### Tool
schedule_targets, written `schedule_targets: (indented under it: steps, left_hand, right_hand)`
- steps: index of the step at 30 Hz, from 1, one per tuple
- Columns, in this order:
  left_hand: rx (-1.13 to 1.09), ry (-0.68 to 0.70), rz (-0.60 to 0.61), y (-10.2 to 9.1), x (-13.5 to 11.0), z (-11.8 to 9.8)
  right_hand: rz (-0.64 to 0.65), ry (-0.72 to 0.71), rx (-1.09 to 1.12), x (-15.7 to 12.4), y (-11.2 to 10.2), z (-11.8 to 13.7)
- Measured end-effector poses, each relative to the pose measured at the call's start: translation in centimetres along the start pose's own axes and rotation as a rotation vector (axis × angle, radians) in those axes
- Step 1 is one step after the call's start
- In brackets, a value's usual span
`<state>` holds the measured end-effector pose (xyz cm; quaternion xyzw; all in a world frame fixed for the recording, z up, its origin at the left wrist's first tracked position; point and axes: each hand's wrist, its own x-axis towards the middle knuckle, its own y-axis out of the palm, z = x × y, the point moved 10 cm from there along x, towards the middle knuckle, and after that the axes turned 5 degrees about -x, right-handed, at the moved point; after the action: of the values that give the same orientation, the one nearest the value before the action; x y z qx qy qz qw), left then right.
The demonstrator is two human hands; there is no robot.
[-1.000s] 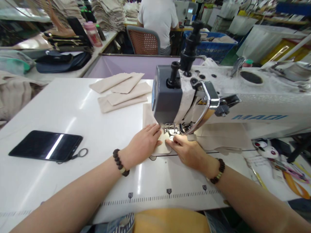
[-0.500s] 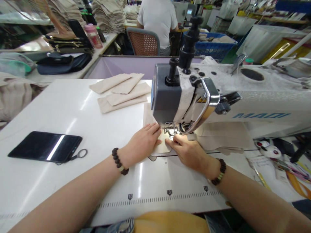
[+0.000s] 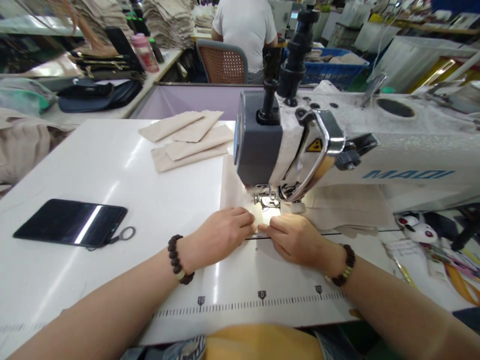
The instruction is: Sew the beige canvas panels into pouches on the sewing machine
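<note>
A beige fabric piece lies flat at the left side of the sewing machine's head, its near end under my fingers. My left hand is closed on that near end, fingers curled and pressed together. Just across from it, my right hand is closed too, thumb and forefinger together in front of the presser foot. Its fingertips come close to the fabric's edge, and whatever they pinch is hidden. The lit needle plate shows between both hands.
Folded beige pieces lie behind on the white table. A black phone with a ring strap rests at the left. More beige fabric sits under the machine arm; tools and a panda-like item are at right. A person sits ahead.
My left hand has drawn back toward me from beside the presser foot, its fingers now more curled. My right hand has also come slightly nearer to me. The view has shifted a little.
</note>
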<state>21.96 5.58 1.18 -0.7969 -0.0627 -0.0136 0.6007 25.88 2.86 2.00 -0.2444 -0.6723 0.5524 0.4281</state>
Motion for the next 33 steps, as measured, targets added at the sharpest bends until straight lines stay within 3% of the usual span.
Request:
schedule_targets:
  steps: [15, 33]
  left_hand:
    - [0.027, -0.119, -0.09, -0.6, 0.8, 2.2]
    - [0.076, -0.146, -0.173, -1.5, 1.8, 3.6]
  right_hand:
    - [0.087, 0.195, -0.124, 0.9, 1.1, -1.8]
    - [0.117, 0.229, -0.147, 1.0, 1.2, -2.1]
